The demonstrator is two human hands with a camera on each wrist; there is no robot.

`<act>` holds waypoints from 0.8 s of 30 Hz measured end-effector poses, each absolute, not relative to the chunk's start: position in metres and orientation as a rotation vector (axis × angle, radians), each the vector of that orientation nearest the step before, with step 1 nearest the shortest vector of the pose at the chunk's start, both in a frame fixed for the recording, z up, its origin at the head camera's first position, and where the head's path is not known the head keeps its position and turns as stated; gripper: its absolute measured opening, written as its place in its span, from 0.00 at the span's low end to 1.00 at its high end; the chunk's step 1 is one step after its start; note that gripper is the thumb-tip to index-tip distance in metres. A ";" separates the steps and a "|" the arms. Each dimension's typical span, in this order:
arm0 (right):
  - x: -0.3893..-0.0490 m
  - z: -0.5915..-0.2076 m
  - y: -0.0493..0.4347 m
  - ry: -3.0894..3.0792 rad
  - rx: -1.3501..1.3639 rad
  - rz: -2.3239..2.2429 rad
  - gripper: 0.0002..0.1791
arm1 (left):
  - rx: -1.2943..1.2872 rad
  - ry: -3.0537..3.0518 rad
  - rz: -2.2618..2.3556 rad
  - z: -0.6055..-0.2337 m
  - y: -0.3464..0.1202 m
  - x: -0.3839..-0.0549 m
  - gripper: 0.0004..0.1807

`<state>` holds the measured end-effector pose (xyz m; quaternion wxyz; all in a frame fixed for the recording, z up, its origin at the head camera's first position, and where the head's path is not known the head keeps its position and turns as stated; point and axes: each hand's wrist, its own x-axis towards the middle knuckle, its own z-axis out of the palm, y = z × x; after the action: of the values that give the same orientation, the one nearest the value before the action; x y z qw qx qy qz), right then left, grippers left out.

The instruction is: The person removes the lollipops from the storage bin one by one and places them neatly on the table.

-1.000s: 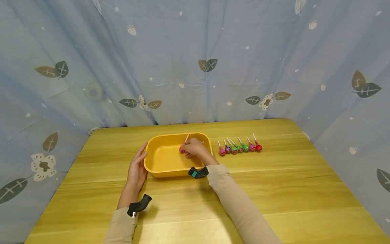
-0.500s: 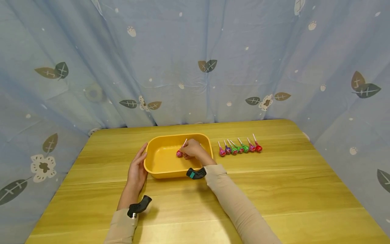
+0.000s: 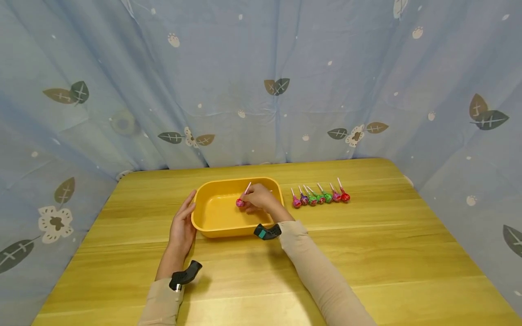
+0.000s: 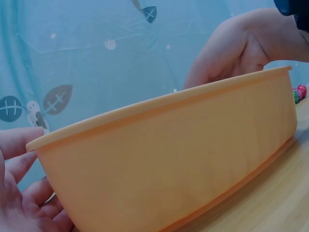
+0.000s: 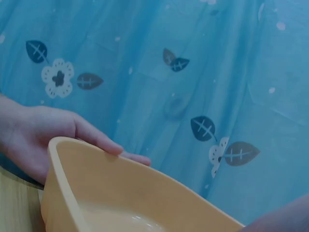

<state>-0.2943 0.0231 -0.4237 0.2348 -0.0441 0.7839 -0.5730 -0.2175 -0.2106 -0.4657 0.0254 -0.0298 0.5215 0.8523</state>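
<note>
A yellow plastic tub (image 3: 222, 232) sits on the table in the head view. My left hand (image 3: 182, 230) lies along its left end, with extended fingers touching the outer wall and rim; the left wrist view shows these fingers (image 4: 36, 198) against the wall. Inside the tub, my right hand (image 3: 263, 199) pinches the white stick of a pink-wrapped lollipop (image 3: 239, 203), its candy end down toward the tub floor. Behind that hand a small white tip shows, mostly hidden. In the left wrist view the tub wall covers the right hand's fingertips.
To the right of the tub lies a row of several wrapped lollipops (image 3: 321, 198) in pink, purple, green and red, sticks pointing away. They rest on a wooden table (image 3: 367, 262). A blue patterned curtain (image 3: 228, 81) hangs behind and at both sides.
The right hand and the pinched lollipop have shifted slightly, the candy end going a little left and lower in the tub. The left hand stays against the tub.
</note>
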 end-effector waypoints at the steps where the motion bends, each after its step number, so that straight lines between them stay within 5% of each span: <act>1: -0.293 -0.422 0.024 2.145 -0.123 -1.578 0.08 | -0.092 1.610 2.636 -0.466 -0.211 -0.217 0.29; 24: -0.264 -0.406 0.057 2.029 -0.250 -1.784 0.13 | -0.120 1.566 2.655 -0.466 -0.211 -0.217 0.29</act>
<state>-0.2638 0.0566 -0.4056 0.2123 -0.0900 0.7308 -0.6424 -0.2174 -0.2106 -0.4660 0.0284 -0.0390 0.5075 0.8603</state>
